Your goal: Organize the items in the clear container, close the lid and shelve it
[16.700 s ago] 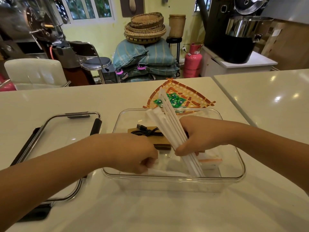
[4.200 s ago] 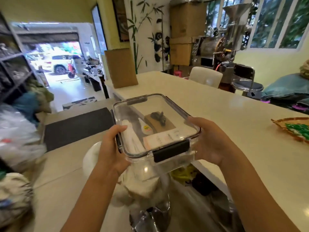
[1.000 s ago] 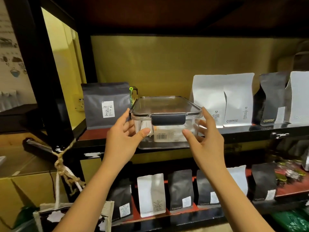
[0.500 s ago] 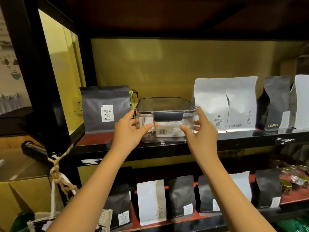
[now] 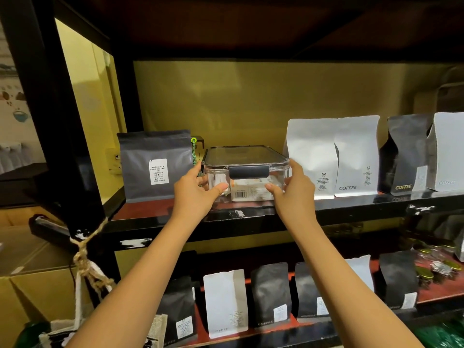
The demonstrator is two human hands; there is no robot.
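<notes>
Container [image 5: 247, 172] on shelf [image 5: 326, 207], between both hands

My left hand [image 5: 194, 194] and right hand [image 5: 293, 194] covered the lower front corners of the clear container [image 5: 247, 182], so I couldn't tell what lay there. The label [image 5: 158, 171] on the grey bag [image 5: 154, 164] at nine o'clock was too small to read. The white bag [image 5: 449, 156] at three o'clock ran off the edge.
</notes>
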